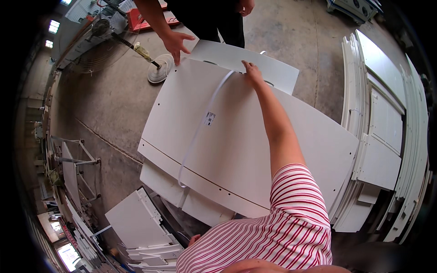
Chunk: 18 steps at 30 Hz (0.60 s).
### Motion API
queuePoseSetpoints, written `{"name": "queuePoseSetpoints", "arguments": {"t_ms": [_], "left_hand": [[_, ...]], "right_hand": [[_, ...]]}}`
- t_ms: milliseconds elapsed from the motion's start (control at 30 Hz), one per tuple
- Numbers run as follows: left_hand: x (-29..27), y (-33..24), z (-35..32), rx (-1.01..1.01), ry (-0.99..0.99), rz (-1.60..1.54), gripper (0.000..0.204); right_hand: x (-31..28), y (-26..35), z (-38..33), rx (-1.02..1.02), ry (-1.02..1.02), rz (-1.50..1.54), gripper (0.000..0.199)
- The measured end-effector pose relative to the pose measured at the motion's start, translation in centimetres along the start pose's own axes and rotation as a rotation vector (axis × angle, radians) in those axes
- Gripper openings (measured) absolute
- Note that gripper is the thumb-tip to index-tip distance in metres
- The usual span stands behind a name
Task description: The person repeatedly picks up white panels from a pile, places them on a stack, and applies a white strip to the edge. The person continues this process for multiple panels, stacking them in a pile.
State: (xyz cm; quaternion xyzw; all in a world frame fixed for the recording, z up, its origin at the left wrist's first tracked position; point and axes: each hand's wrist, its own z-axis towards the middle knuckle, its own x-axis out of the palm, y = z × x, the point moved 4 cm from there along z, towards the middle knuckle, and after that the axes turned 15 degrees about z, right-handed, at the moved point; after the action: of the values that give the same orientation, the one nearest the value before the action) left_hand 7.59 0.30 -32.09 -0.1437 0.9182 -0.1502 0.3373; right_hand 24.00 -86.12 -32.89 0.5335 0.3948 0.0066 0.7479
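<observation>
A large white panel (236, 127) with small holes along its edges spans the middle of the view. A white strap (195, 134) runs across it from far to near, beside a small printed label (210, 118). My right hand (253, 75) reaches over the panel to its far edge, near the strap's end. Its fingers are bent at that edge, the index finger reaching past it. Low in view, by my striped shirt, only a small part of my left hand (195, 238) shows, its fingers mostly hidden. A smaller white panel (277, 73) lies beyond the large one.
Across from me, a person's spread hand (175, 44) is at the panel's far left corner. Stacked white panels (380, 132) stand at the right, more panels (136, 218) at lower left. A round-based stand (157, 73) and a metal frame (84, 159) are on the left.
</observation>
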Motion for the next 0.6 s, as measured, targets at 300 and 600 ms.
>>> {"name": "queuePoseSetpoints", "arguments": {"t_ms": [300,600], "left_hand": [[-0.2,0.4,0.3,0.072,0.007,0.025,0.042],[-1.2,0.7,2.5,0.291,0.008,0.06,0.044]], "right_hand": [[-6.8,4.3,-17.1,-0.171,-0.356,0.137,0.042],[1.5,12.8,-49.2,-0.331,0.599,-0.163,0.065]]}}
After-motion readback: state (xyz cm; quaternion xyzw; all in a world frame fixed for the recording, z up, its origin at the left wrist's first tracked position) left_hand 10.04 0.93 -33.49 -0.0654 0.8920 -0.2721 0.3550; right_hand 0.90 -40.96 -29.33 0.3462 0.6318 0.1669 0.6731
